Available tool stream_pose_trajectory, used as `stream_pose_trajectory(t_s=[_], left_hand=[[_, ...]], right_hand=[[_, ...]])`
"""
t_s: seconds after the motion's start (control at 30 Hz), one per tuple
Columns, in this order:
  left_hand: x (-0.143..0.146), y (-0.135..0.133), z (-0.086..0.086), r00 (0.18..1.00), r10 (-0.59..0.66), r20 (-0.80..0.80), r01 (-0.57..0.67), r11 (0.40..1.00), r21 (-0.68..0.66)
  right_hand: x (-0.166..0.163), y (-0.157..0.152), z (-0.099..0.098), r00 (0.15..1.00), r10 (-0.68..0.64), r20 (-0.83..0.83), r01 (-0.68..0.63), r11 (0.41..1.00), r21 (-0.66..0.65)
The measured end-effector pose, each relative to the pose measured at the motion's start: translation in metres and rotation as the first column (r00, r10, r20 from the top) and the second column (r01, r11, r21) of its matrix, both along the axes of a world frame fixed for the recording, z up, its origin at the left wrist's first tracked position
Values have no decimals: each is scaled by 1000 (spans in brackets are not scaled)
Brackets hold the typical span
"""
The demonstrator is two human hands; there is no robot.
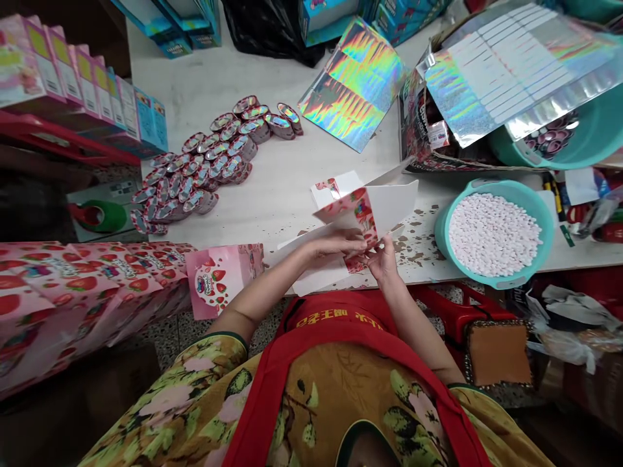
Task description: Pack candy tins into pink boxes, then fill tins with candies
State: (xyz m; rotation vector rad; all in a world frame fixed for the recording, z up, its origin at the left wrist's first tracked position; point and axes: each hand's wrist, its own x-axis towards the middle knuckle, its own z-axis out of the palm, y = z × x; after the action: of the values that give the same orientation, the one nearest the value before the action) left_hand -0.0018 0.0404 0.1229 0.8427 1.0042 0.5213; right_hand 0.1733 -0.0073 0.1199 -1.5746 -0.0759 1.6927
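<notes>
Between my hands is a partly folded cardboard box (367, 211), with a strawberry print outside and plain white flaps inside. The fingers of my left hand (338, 244) lie closed along its left side. At its lower right edge, my right hand (383, 261) pinches the card with thumb and fingers. More white-backed flat cartons (318, 275) lie under my hands on the white table (272, 214). Left of my left forearm rests a pink strawberry carton (224, 279). Beyond my hands sits a cluster of small shiny-topped packs (209, 162).
A turquoise basin (442, 227) of small pale pieces stands at right. Behind it are an open carton (411, 123) and holographic sheets (357, 84). Pink cartons (92, 279) are stacked at left. A red stool (452, 311) is below the table edge.
</notes>
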Motion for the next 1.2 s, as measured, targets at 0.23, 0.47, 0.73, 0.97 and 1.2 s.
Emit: stream_pose_trajectory(t_s=[0.23, 0.47, 0.73, 0.97, 1.2], left_hand=[[-24, -19, 84, 753, 397, -525, 52, 760, 648], [17, 85, 48, 689, 201, -696, 420, 672, 610], [34, -33, -74, 786, -107, -610, 456, 766, 453], [46, -39, -88, 767, -128, -628, 455, 800, 392], [63, 22, -19, 896, 311, -317, -88, 824, 560]], right_hand=[[4, 11, -16, 997, 2, -73, -9, 995, -100], [11, -13, -19, 982, -110, -152, 111, 994, 2], [50, -111, -49, 929, -311, -199, 288, 948, -132], [53, -116, -55, 951, -310, 7, 307, 939, -154], [42, -116, 16, 767, 60, 639, -204, 967, 154]])
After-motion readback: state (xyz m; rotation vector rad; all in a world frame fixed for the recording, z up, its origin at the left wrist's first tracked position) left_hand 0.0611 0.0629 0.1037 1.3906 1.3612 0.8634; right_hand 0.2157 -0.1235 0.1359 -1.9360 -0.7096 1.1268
